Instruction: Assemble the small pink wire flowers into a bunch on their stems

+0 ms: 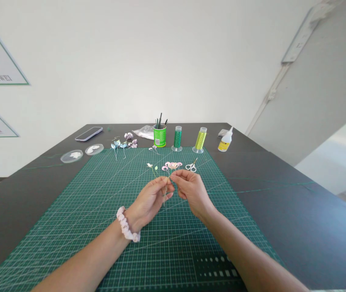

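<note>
My left hand (153, 198), with a pale scrunchie (125, 227) at its wrist, pinches the thin stems of a pink craft flower spray (173, 165). The stem ends hang down below the fingers. Against the stems, just under the blossoms, the closed fingertips of my right hand (191, 188) press together; whether they hold the stem or a fine thread is too small to make out. A small sprig with a white bud and green leaf (152, 166) is just left of the blossoms. White-handled scissors (191, 166) lie beyond my right hand.
A green cutting mat (99, 219) covers the table's middle. Behind it stand a green can of tools (160, 136), a green thread spool (177, 138), a yellow-green spool (200, 140) and a glue bottle (225, 140). Blue flowers (118, 144), lidded dishes (71, 156) and a phone (89, 134) lie left.
</note>
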The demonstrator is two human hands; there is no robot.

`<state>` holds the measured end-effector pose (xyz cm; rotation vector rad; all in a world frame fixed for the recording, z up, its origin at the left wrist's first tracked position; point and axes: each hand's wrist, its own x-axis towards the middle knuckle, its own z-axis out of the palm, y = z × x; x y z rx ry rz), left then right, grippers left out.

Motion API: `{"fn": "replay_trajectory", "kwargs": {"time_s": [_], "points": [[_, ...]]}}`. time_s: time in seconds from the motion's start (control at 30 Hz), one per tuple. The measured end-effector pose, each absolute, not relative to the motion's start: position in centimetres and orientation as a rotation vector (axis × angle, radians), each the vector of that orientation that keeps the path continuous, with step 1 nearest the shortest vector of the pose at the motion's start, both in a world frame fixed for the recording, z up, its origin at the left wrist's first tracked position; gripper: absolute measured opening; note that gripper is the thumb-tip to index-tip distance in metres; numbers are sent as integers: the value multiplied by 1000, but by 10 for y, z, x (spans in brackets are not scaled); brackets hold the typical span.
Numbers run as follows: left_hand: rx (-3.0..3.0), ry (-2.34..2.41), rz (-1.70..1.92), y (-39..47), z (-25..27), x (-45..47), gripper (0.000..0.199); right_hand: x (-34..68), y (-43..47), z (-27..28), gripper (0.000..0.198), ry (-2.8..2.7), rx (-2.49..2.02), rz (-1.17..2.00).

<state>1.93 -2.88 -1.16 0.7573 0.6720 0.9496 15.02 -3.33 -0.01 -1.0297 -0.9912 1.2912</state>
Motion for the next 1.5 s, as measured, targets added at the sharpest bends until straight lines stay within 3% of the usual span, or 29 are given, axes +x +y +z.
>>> {"fn": "replay_trajectory", "kwargs": {"time_s": [1.5], "points": [[586, 570, 853, -27, -15, 19, 15, 151, -34, -4, 24, -994, -984, 1323]]}}
